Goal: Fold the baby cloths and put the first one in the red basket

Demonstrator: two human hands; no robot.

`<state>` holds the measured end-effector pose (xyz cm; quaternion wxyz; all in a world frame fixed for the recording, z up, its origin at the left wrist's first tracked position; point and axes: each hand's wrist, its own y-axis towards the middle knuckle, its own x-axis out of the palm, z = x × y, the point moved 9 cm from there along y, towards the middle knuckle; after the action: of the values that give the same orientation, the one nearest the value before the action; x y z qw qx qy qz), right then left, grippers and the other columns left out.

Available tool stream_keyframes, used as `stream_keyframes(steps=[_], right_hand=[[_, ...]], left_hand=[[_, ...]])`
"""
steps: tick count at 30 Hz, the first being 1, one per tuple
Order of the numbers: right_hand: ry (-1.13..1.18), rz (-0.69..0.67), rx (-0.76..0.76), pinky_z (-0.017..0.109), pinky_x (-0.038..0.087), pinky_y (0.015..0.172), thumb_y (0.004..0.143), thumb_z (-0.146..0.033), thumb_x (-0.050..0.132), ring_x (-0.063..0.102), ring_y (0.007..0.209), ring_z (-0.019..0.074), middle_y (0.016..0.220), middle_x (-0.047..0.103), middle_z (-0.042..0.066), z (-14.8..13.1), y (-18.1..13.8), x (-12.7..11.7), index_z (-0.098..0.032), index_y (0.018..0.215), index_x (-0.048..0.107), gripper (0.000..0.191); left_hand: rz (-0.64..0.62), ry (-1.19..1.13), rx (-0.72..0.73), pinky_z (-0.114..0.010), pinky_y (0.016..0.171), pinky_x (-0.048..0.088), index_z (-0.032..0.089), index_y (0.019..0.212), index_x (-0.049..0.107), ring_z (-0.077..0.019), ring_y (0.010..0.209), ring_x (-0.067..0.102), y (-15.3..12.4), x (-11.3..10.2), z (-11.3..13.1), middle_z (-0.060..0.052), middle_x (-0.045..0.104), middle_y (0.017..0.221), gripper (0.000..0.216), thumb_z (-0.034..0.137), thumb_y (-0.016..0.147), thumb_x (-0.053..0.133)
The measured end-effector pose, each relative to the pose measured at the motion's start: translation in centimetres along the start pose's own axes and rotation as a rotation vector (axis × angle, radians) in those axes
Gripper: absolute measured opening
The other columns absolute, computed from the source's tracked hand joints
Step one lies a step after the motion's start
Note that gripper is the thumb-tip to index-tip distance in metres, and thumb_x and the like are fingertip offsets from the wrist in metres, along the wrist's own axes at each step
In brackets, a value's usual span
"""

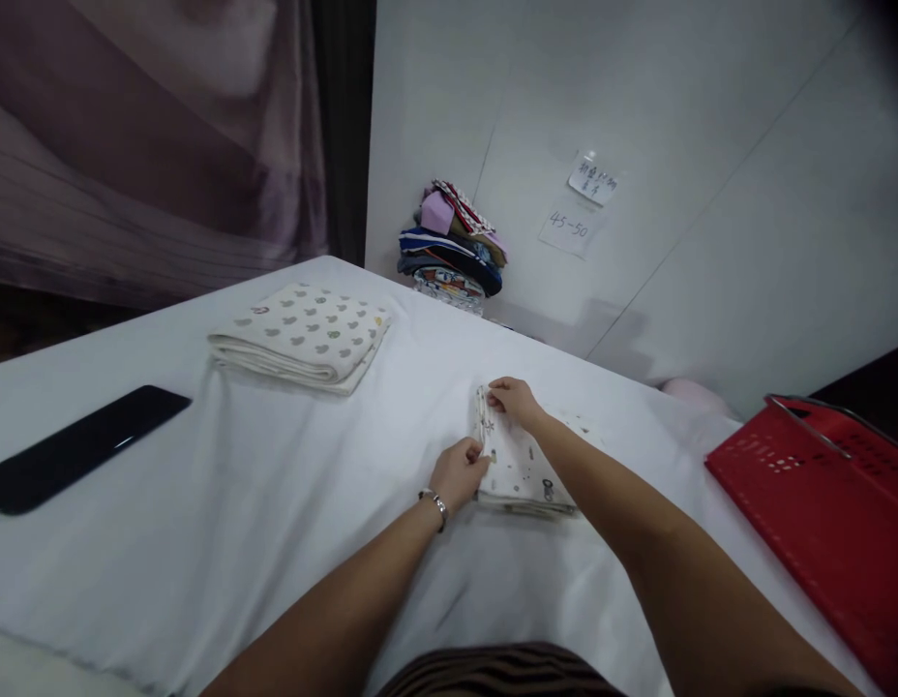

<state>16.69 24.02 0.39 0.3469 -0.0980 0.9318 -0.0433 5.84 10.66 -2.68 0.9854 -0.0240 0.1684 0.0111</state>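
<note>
A folded white cloth (522, 467) with small scattered prints lies in front of me on the white-covered table. At its near left edge, my left hand (458, 472) pinches the fabric between thumb and fingers; a metal bracelet circles that wrist. My right hand (513, 401) grips the far left corner of the same cloth with its fingertips closed. My right forearm covers part of the cloth's right side. Further left rests a second folded cloth (304, 334), cream with rows of small grey shapes, touched by neither hand.
A long black glossy object (78, 450) lies at the left. A red basket (826, 503) with a metal handle stands at the right. Behind the table a stack of folded clothes (453, 242) leans near the white wall, which bears paper notes (592, 181). A pinkish curtain (151, 145) hangs at the left.
</note>
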Motion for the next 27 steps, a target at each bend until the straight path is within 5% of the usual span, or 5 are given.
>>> stream_keyframes(steps=[8, 12, 18, 22, 27], right_hand=[[-0.086, 0.107, -0.347, 0.03, 0.037, 0.099, 0.075, -0.012, 0.043, 0.052, 0.108, 0.0145, 0.116, 0.06, 0.002, -0.9, -5.5, 1.6, -0.021, 0.111, 0.059, 0.04], [-0.083, 0.151, -0.284, 0.034, 0.034, 0.102, 0.076, -0.012, 0.044, 0.048, 0.116, 0.0165, 0.124, 0.056, 0.003, 0.2, -7.7, 1.3, -0.023, 0.122, 0.052, 0.048], [-0.248, -0.008, -0.371, 0.037, 0.033, 0.104, 0.079, -0.014, 0.045, 0.045, 0.12, 0.02, 0.13, 0.051, 0.007, -0.5, -10.2, 2.5, -0.02, 0.129, 0.046, 0.05], [-0.243, 0.027, -0.294, 0.036, 0.032, 0.104, 0.081, -0.017, 0.044, 0.043, 0.123, 0.0199, 0.134, 0.048, 0.007, -0.5, -10.9, 1.0, -0.019, 0.131, 0.044, 0.05], [-0.26, -0.046, -0.432, 0.037, 0.034, 0.104, 0.083, -0.019, 0.043, 0.046, 0.121, 0.0191, 0.128, 0.054, 0.005, -1.5, -14.4, 1.0, -0.023, 0.126, 0.052, 0.044]], left_hand=[[0.031, -0.014, -0.035, -0.021, 0.056, 0.037, 0.019, 0.083, 0.056, -0.0101, 0.056, 0.053, 0.3, -0.2, -0.6, 0.004, 0.058, 0.061, 0.013, 0.02, 0.071, 0.054], [0.027, -0.072, -0.035, -0.02, 0.053, 0.038, 0.019, 0.09, 0.052, -0.0093, 0.051, 0.052, 0.3, -0.2, -0.6, 0.005, 0.057, 0.058, 0.019, 0.017, 0.071, 0.052], [0.012, -0.053, -0.025, -0.02, 0.052, 0.038, 0.019, 0.09, 0.053, -0.0094, 0.051, 0.053, 0.4, -0.1, -0.7, 0.006, 0.056, 0.055, 0.022, 0.013, 0.069, 0.05], [-0.001, -0.047, -0.01, -0.02, 0.052, 0.038, 0.019, 0.09, 0.054, -0.0091, 0.051, 0.053, 0.5, 0.0, -0.7, 0.005, 0.057, 0.057, 0.019, 0.017, 0.071, 0.05], [0.051, 0.022, 0.046, -0.022, 0.058, 0.041, 0.018, 0.083, 0.059, -0.0106, 0.059, 0.056, 0.8, -0.8, -0.4, 0.001, 0.063, 0.067, 0.014, 0.025, 0.072, 0.054]])
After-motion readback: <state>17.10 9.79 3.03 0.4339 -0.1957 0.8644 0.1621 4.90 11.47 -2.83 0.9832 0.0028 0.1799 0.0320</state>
